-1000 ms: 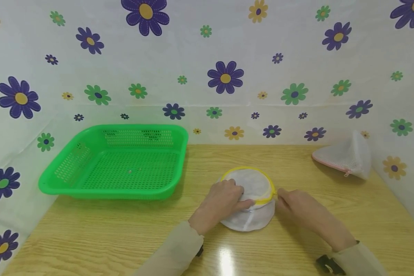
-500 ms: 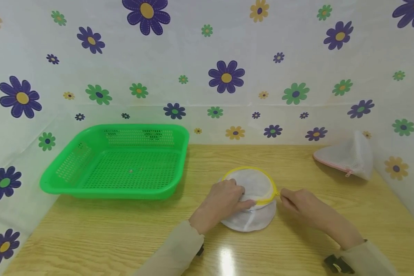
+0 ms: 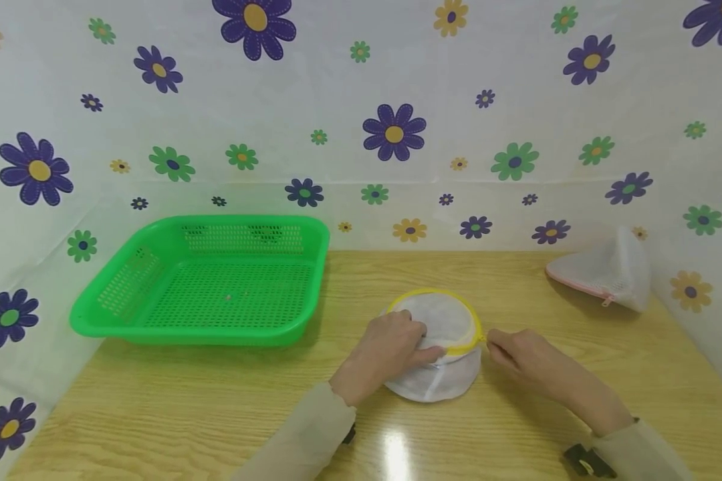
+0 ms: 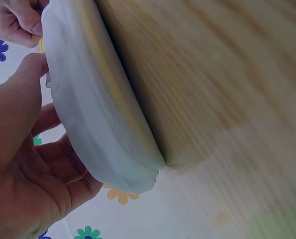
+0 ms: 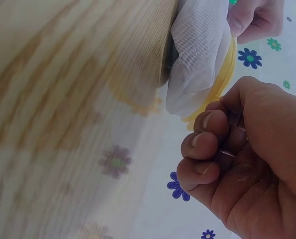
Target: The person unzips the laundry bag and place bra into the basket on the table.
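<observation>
A round white mesh laundry bag (image 3: 448, 317) with a yellow zipper (image 3: 476, 321) round its upper edge sits on the table in the head view. My left hand (image 3: 391, 344) holds it from the left, thumb by the zipper and bent fingers on the top mesh. In the left wrist view those fingertips meet the white cloth of the bag (image 4: 88, 94). At the bag's right side my right hand (image 3: 526, 357) pinches the end of the zipper, thumb against forefinger. The right wrist view shows its other fingers (image 5: 200, 144) curled into the palm; the pinched pull is mostly hidden.
A green plastic basket (image 3: 198, 334) with perforated walls stands at the left. Toward the back right lies another white mesh bag (image 3: 614, 274) with a pink zipper. A flowered white sheet (image 3: 337, 100) hangs behind and along the sides of the wooden table (image 3: 216, 407).
My right hand has shifted slightly to the right, keeping its pinch at the zipper's end. The left hand and the bag have stayed in place.
</observation>
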`<state>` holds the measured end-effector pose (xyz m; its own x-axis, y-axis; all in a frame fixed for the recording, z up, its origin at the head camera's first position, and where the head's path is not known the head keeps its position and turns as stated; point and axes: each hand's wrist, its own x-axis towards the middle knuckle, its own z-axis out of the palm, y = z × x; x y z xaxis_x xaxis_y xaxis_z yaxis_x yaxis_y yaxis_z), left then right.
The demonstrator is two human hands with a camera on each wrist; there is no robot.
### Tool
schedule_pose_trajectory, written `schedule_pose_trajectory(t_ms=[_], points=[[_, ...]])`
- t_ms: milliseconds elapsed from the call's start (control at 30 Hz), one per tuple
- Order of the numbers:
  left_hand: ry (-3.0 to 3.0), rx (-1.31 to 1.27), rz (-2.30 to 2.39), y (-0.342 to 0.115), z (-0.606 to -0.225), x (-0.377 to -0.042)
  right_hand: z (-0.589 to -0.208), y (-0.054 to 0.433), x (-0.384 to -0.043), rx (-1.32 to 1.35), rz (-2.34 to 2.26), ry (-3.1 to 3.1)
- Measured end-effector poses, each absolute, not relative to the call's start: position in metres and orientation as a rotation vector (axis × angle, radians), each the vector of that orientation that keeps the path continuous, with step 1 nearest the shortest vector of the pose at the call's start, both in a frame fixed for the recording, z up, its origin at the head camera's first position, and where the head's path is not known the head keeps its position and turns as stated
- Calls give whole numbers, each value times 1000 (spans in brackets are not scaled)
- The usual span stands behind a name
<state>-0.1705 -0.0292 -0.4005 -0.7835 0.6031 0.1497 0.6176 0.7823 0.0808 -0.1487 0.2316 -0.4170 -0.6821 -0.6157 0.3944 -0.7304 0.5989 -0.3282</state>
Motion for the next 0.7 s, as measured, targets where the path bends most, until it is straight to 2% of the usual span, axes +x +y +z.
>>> schedule_pose_trajectory(t_ms=[700], points=[[-2828,-945,-180,-26,-403,-170,-417,229,-143,1078,724,-2657]])
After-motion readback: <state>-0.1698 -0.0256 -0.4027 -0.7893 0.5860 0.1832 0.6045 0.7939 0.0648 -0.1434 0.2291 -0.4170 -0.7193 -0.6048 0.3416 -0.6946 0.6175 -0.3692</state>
